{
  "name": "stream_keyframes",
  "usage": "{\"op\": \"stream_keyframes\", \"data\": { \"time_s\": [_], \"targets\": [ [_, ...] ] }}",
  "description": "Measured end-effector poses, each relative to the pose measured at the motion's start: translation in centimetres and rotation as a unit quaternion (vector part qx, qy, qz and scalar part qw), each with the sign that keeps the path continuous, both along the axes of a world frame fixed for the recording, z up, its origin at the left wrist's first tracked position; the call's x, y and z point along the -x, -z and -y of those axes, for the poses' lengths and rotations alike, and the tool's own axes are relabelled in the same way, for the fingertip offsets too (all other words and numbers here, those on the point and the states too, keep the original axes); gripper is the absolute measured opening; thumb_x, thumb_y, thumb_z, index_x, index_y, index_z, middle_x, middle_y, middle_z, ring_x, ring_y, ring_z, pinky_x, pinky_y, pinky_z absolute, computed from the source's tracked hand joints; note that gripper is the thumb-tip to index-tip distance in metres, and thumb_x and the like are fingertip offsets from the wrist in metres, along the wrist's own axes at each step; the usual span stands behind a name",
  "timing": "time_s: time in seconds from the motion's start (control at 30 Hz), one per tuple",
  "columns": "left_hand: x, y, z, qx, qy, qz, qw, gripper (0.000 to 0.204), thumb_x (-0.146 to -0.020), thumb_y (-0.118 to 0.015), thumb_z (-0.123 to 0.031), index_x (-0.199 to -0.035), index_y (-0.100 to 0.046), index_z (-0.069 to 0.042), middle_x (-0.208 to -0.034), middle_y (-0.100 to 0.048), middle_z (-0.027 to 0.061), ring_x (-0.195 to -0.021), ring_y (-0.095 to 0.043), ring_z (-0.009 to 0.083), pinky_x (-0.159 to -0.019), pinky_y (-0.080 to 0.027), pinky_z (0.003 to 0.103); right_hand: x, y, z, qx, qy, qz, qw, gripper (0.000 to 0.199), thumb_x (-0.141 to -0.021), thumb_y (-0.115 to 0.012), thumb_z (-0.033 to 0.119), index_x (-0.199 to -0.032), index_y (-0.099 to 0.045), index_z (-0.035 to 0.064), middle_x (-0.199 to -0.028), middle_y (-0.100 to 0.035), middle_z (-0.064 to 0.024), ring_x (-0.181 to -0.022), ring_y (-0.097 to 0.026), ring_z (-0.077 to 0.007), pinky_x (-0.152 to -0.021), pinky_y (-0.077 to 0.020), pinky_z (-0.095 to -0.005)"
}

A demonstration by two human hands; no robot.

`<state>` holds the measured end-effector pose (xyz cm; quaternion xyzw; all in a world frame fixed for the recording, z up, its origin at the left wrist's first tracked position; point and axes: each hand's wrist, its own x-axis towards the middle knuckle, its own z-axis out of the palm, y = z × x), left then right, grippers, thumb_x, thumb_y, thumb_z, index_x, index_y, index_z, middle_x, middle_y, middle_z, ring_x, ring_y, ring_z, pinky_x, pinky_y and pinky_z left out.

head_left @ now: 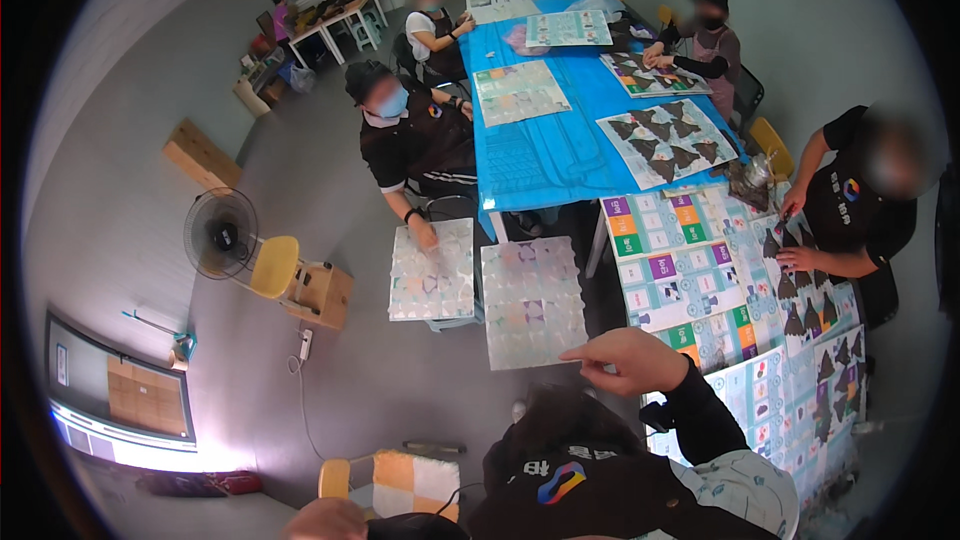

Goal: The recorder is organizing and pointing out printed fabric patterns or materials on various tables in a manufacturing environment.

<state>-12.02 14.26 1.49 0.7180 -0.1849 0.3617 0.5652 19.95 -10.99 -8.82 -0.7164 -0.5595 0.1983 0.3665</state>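
Note:
My right hand (632,360) reaches in from the right, thumb and fingers pinched at the near right corner of a flat board (532,305). Rows of pale, whitish, translucent-looking pieces cover that board, with faint purple and orange prints under them. At the lower edge shows part of my left hand (328,520); its fingers are hidden, and I cannot see anything in it. Just left of my board lies a similar board (432,285) on a small stool, where a seated co-worker's hand (424,236) touches it.
A long table under blue plastic (530,165) carries several boards, some with dark fan-shaped pieces (668,140). Printed sheets (680,280) cover a table at right, where a co-worker handles dark pieces. A fan (222,233), a yellow chair (276,267) and a cable (305,410) stand or lie left.

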Motion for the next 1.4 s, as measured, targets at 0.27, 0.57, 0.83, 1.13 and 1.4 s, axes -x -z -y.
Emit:
{"op": "stream_keyframes", "data": {
  "time_s": [0.27,0.57,0.83,1.13,1.4],
  "targets": [
    [-1.6,0.8,3.8,0.138,0.058,-0.067,0.986,0.047,-0.093,-0.061,-0.036,-0.064,-0.059,0.0,-0.057,-0.058,0.0097,-0.043,-0.052,0.0199,-0.038,-0.036,0.032,0.2,0.4,0.1,0.001,-0.002,-0.022,1.0,0.032,-0.083,-0.06,0.009,-0.114,-0.067,0.0077,-0.081,-0.067,-0.0115,-0.067,-0.064,-0.0262,-0.062,-0.05,-0.034],
    [-4.8,-0.9,3.2,0.116,0.221,-0.005,0.968,0.044,-0.094,-0.061,-0.03,-0.063,-0.055,0.0,-0.054,-0.055,0.0097,-0.039,-0.049,0.0191,-0.034,-0.034,0.031,0.2,0.9,-0.1,-0.009,0.001,-0.028,1.0,0.033,-0.083,-0.061,0.009,-0.115,-0.066,0.0081,-0.081,-0.067,-0.012,-0.067,-0.064,-0.0266,-0.061,-0.0493,-0.0346],
    [-5.1,-1.4,2.9,0.118,0.234,-0.02,0.965,0.04,-0.092,-0.064,-0.027,-0.064,-0.054,0.0,-0.055,-0.056,0.0113,-0.041,-0.051,0.0196,-0.036,-0.035,0.03,0.4,0.9,-0.2,-0.012,0.0,-0.022,1.0,0.032,-0.083,-0.061,0.009,-0.115,-0.066,0.0089,-0.079,-0.067,-0.0108,-0.064,-0.063,-0.0259,-0.06,-0.0485,-0.0347],
    [-3.6,-0.9,3.5,0.128,0.155,-0.016,0.979,0.036,-0.087,-0.068,-0.023,-0.063,-0.055,0.001,-0.054,-0.055,0.01,-0.041,-0.049,0.0187,-0.036,-0.035,0.031,1.0,1.1,-0.2,-0.007,0.004,-0.037,0.999,0.032,-0.084,-0.061,0.01,-0.116,-0.067,0.0098,-0.079,-0.067,-0.0114,-0.065,-0.064,-0.0257,-0.062,-0.0496,-0.034],
    [-3.1,-1.0,2.4,0.074,0.134,-0.028,0.988,0.03,-0.08,-0.072,-0.017,-0.062,-0.055,0.0,-0.059,-0.057,0.0108,-0.046,-0.053,0.0219,-0.041,-0.041,0.037,1.5,0.9,-0.5,0.007,0.0,-0.032,0.999,0.031,-0.084,-0.061,0.012,-0.115,-0.067,0.0097,-0.083,-0.069,-0.0124,-0.068,-0.066,-0.026,-0.063,-0.0508,-0.0336]
  ]
}}
